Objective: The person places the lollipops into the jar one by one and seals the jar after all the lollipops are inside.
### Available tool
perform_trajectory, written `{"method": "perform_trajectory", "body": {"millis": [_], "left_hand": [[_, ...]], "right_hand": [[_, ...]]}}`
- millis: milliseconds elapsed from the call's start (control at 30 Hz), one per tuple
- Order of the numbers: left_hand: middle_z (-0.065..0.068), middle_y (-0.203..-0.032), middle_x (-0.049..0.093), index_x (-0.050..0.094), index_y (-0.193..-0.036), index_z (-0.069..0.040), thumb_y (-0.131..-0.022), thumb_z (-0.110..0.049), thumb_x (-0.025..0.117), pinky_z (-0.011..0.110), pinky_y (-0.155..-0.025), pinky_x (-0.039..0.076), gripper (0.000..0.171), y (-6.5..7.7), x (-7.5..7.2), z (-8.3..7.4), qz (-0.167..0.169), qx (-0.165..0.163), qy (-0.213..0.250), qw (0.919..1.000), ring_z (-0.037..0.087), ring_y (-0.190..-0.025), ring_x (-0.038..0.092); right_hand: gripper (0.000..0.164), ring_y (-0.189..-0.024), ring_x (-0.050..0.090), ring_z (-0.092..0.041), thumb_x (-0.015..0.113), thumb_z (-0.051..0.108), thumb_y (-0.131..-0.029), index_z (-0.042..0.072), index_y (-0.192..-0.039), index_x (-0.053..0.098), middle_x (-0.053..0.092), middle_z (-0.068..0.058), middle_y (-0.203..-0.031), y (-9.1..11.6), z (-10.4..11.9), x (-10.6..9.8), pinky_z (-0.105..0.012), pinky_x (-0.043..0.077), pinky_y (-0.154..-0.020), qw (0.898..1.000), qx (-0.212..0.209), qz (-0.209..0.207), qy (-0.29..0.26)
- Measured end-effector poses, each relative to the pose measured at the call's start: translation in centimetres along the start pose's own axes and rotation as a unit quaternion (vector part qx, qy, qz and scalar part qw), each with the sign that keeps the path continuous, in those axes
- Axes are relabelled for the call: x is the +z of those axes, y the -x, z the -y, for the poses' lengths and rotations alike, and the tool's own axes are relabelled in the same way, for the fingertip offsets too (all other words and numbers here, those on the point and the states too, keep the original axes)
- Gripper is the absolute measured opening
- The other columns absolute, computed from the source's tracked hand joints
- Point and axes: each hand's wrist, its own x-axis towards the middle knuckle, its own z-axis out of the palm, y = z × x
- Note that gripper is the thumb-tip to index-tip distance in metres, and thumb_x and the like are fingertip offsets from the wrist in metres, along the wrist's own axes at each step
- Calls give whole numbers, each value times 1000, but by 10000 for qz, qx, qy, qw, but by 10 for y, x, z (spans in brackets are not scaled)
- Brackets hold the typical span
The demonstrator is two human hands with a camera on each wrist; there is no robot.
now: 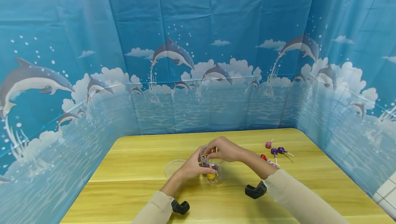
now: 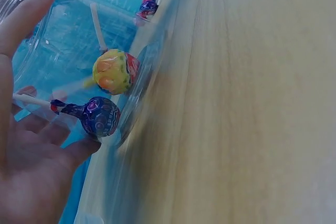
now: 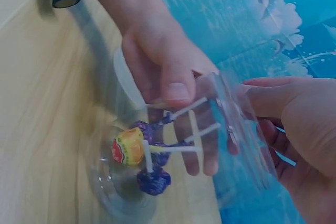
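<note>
My left hand grips a clear plastic jar round its side, thumb on one side and fingers on the other. Inside, a yellow lollipop and several purple lollipops lie with white sticks pointing toward the mouth. In the right wrist view the jar looks tilted, its rim facing my right hand. That hand bends over the mouth from above, fingers curled at the opening; I cannot tell whether they pinch a stick.
A clear round lid lies on the wooden table left of the jar. To the right are loose lollipops: a pink one, purple ones and a red one. A dolphin-print curtain stands along the table's back and sides.
</note>
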Motion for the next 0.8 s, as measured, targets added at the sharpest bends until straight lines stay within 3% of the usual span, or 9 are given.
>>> {"method": "perform_trajectory", "body": {"millis": [167,367,567,800], "left_hand": [[1,-149,47,33,-159,-24,-90,-21,83,37,-101,49,85,0,0,2,-126,-42,-120,9998,36,-137,47],[13,-151,47,33,-159,-16,-89,-19,83,40,-104,48,86,-2,1,3,-171,-42,-196,9997,36,-141,44],[12,-150,49,30,-159,-6,-88,-16,83,43,-106,47,89,-3,2,5,-237,-69,-225,9994,41,-140,44],[17,-150,48,31,-159,-7,-88,-16,83,44,-106,46,89,-3,3,5,-279,-126,-142,9994,42,-139,44]], "right_hand": [[16,-79,62,-10,71,7,-99,5,-113,78,74,-3,-101,9,1,-10,-31,55,-68,9992,291,-216,-175],[18,-80,62,-9,70,9,-100,7,-117,76,69,9,-95,20,-5,-20,-32,55,-70,9980,497,-364,-106],[18,-82,63,-9,71,12,-100,11,-118,76,68,11,-95,32,-10,-27,-32,56,-72,9970,657,-400,-82],[19,-82,63,-10,70,14,-101,11,-118,76,68,10,-95,42,-12,-35,-32,56,-71,9963,755,-417,-67]]}}
